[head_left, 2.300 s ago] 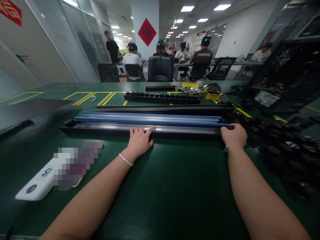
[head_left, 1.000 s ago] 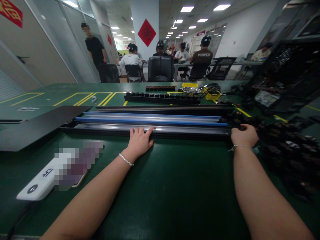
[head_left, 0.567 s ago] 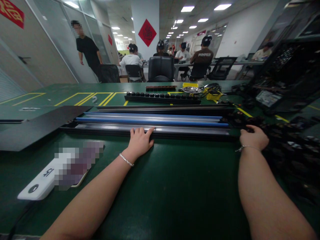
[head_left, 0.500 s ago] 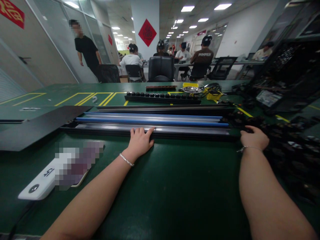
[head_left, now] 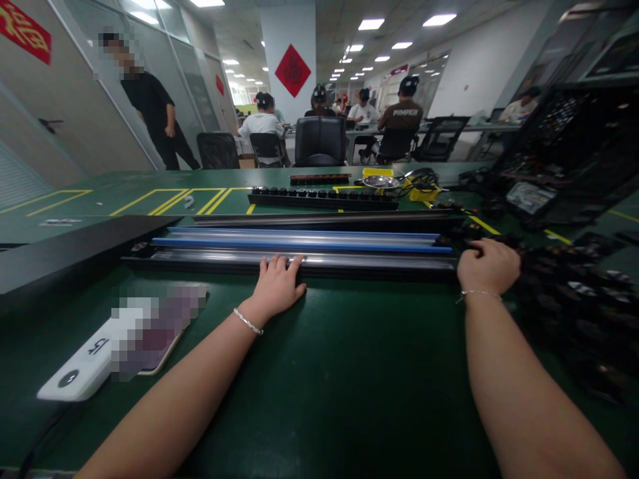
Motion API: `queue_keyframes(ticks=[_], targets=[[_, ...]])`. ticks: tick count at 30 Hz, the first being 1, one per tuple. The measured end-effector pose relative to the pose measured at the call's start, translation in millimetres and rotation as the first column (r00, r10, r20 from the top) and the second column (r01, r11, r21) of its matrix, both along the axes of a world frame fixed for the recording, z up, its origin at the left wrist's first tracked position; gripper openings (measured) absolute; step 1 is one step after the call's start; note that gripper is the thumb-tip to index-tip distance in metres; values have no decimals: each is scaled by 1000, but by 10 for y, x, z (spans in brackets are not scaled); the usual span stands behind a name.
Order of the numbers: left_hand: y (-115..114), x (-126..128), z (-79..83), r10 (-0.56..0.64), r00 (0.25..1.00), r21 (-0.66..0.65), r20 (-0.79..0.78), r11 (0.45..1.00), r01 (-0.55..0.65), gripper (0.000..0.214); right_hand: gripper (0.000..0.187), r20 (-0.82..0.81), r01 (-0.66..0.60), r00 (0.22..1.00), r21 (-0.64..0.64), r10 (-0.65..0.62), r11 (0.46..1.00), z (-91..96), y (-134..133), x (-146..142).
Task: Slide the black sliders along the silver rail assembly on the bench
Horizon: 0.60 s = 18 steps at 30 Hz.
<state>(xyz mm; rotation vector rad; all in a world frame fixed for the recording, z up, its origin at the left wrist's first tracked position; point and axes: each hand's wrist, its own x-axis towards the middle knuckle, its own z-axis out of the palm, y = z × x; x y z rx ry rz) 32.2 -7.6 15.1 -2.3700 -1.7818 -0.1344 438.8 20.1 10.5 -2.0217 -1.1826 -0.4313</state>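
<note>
My left hand (head_left: 277, 285) lies with fingers spread on the near side of a long black rail (head_left: 359, 272). A clear, shiny strip (head_left: 374, 261) runs along the rail's top. At the rail's right end is my right hand (head_left: 489, 267), its fingers curled in; what they hold, if anything, is hidden. Just behind the rail lies a long clear strip with blue edges (head_left: 309, 238). Further back a dark bar (head_left: 319, 218) lies roughly parallel to it.
Many small black parts (head_left: 574, 313) are heaped at the right. A black rack (head_left: 554, 153) stands behind them. At left lie a grey panel (head_left: 74, 249), a white device (head_left: 82, 366) with a cable, and a phone (head_left: 167, 349). A black row of parts (head_left: 319, 199) lies further back.
My right hand has moved left, up to the rail's right end. My left hand stays on the rail. A person in black at the back left has moved left.
</note>
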Motion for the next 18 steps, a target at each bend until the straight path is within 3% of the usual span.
queue_keyframes(ticks=[3, 5, 8, 11, 14, 16, 18], targets=[[86, -107, 143, -60, 997, -171, 57, 983, 69, 69, 34, 101, -175, 979, -35, 177, 984, -5, 38, -202], [176, -264, 267, -107, 988, -216, 111, 968, 129, 65, 33, 94, -208, 971, -110, 218, 972, -26, 49, -274], [338, -676, 440, 4, 997, -64, 74, 998, 1, 62, 34, 68, -197, 975, -197, 214, 960, -39, 45, -299], [493, -1289, 547, 188, 982, 145, 21, 971, -189, 58, 36, 51, -192, 977, -234, 209, 953, -21, 39, -297], [605, -1983, 562, 433, 899, 195, 62, 878, -437, 60, 36, 46, -176, 980, -257, 194, 950, -2, 39, -306], [648, -2391, 519, 616, 783, 140, 84, 771, -621, 65, 37, 52, -164, 982, -267, 184, 950, 6, 39, -316], [670, -2697, 440, 729, 681, 64, 64, 678, -732, 74, 37, 57, -154, 983, -274, 176, 949, 10, 37, -325]])
